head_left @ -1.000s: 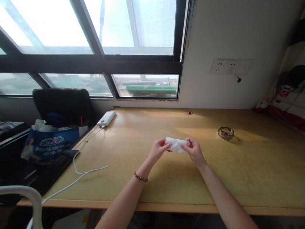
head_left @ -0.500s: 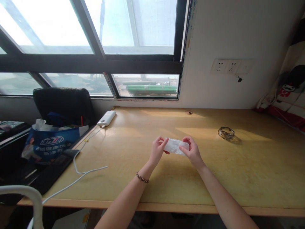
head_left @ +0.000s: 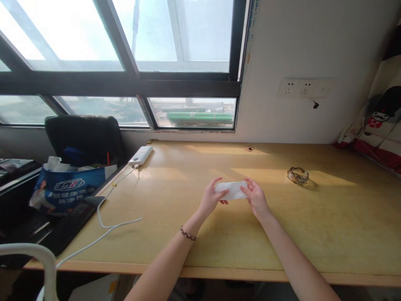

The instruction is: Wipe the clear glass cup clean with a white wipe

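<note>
A small white folded tissue (head_left: 232, 190) is stretched between my two hands above the wooden table (head_left: 175, 209). My left hand (head_left: 211, 196) is closed on its left end, thumb lying across the front and other fingers behind. At the opposite end my right hand (head_left: 255, 198) pinches it, the thumb on the near face. The tissue looks flat, with faint creases. A braided bracelet (head_left: 188, 234) circles my left wrist. Off to the right of my hands, a glass ashtray-like dish (head_left: 298, 176) stands on the table.
A white power bank (head_left: 140, 156) lies at the table's left edge, its white cable (head_left: 119, 225) looping over the wood. Beyond that edge are a blue printed bag (head_left: 70, 188) and a black chair (head_left: 83, 133). Wall sockets (head_left: 297, 88) and a window (head_left: 188, 113) are behind.
The tissue now lies flatter and more level between my hands. My left thumb has slid further over its front, and my right fingers have shifted slightly at the edge.
</note>
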`<state>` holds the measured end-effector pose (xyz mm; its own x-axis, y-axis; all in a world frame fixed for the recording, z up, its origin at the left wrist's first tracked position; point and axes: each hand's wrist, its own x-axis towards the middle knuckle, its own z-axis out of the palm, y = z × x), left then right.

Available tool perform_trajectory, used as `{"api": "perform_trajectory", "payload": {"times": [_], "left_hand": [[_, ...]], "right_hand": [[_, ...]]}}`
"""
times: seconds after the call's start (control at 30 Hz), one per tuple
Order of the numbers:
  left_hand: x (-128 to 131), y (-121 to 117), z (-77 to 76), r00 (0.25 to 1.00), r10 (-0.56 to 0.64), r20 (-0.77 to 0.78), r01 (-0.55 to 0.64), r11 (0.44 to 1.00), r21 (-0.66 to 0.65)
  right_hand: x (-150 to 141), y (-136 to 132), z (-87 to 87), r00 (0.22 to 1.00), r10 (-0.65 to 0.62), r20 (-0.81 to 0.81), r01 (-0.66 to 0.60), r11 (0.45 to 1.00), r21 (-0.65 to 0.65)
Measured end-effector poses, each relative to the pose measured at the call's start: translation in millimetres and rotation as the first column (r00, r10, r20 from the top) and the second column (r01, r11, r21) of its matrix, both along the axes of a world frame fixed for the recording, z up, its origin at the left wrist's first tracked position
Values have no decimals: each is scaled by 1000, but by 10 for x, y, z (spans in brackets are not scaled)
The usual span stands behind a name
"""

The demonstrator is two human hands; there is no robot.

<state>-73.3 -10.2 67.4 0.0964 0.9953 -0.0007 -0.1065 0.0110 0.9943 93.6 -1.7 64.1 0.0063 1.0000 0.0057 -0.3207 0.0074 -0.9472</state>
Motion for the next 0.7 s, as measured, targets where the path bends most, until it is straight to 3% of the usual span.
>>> {"api": "perform_trajectory", "payload": {"times": [0.1,0.27,0.5,0.7], "left_hand": [[24,-51,46,1000,-3,-24,4,998,67],[52,-146,117,988,-156,7,153,976,158],[5,-89,90,958,-285,32,284,958,36],[-47,-60,142,927,-352,126,356,935,-7]], "right_hand": [[25,19,-25,997,79,-23,-80,993,-90],[38,42,-97,997,-55,50,57,997,-56],[46,-45,-37,881,-241,408,188,968,167],[39,-73,9,828,-295,477,227,954,197]]}}
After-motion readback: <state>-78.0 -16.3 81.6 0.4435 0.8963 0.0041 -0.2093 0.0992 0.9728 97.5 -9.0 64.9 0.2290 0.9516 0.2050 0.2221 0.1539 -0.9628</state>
